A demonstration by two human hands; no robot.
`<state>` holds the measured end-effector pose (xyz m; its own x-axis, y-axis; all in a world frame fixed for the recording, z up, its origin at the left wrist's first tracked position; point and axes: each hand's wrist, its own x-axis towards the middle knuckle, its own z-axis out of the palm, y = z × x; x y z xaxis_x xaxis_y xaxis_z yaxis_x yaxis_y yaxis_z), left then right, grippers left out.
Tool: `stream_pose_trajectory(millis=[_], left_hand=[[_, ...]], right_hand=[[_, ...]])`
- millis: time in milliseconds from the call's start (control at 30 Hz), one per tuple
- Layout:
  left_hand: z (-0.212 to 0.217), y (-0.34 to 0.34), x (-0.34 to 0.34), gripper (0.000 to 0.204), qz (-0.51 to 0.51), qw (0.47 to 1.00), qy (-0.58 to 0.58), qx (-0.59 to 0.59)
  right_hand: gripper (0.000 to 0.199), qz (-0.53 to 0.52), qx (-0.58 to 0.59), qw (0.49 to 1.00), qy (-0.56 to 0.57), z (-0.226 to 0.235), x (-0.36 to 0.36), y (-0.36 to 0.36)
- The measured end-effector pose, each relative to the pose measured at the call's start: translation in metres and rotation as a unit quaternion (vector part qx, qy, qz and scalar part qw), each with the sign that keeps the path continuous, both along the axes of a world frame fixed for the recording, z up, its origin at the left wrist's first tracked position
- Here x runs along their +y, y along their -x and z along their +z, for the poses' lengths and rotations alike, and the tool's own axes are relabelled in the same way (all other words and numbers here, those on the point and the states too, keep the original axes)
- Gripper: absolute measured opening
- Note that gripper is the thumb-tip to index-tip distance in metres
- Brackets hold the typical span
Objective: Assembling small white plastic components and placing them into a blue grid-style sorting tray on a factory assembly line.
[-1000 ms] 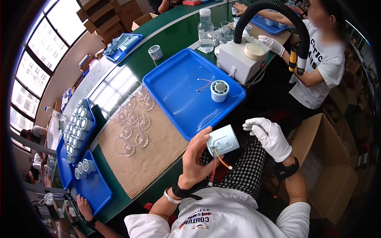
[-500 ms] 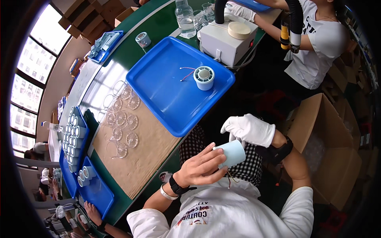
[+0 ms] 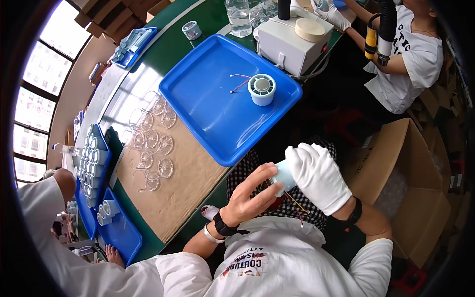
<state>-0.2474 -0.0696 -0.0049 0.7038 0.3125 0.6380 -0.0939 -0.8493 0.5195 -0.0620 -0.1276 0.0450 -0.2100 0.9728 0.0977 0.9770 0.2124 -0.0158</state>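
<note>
Landmark: one large blue tray point(image 3: 213, 109) on the green table, bearing one light-blue fan unit point(image 3: 262, 89) in its right half, with two thin leads trailing left.
Cylinder in hand: one light-blue cylinder point(image 3: 283, 175), held off the table, nearer the person than the tray's near corner; red and yellow wires point(image 3: 297, 210) hang below it.
Left hand: one bare hand point(image 3: 250, 195), fingers parted slightly and bent round the cylinder's left end, gripping it.
Right hand: one white-gloved hand point(image 3: 316, 178), fingers close together and curled over the cylinder's right end; thumb hidden, so I cannot tell whether it grips or only touches.
Clear pieces: roughly ten, overlapping too much for a sure count, on one brown cardboard sheet point(image 3: 183, 190) left of the tray.
Side trays: two smaller blue ones, farther left of the tray; the nearer point(image 3: 126, 237) carries three cylinders point(image 3: 106, 213), the other a crowd of about twenty point(image 3: 92, 161).
Parts tray: one point(image 3: 131, 47), beyond the tray to its left.
Beyond the tray: one lone cylinder point(image 3: 191, 30), one clear bottle point(image 3: 239, 22), one white machine point(image 3: 292, 47).
Carton: one open box point(image 3: 381, 153), right of the tray.
</note>
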Motion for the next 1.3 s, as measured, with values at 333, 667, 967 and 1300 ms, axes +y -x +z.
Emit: stream_pose_trajectory(millis=[333, 667, 967, 1300], left_hand=[[-0.004, -0.036, -0.007, 0.043, 0.048, 0.984, 0.06, -0.164], [-0.006, -0.051, -0.007, 0.042, -0.01, 0.985, 0.064, -0.159], [0.029, -0.062, 0.007, 0.041, -0.209, 0.976, 0.046, 0.046], [0.047, 0.067, 0.064, 0.039, 0.636, 0.76, -0.067, 0.116]], right_hand=[[0.031, -0.052, 0.547, 0.834, -0.052, 0.013, -0.011, -0.007], [0.05, -0.107, 0.778, 0.598, 0.16, -0.019, -0.016, -0.052], [0.068, 0.204, 0.569, 0.727, 0.326, -0.009, -0.018, -0.066], [0.047, -0.299, 0.544, 0.758, -0.198, -0.072, 0.018, -0.213]])
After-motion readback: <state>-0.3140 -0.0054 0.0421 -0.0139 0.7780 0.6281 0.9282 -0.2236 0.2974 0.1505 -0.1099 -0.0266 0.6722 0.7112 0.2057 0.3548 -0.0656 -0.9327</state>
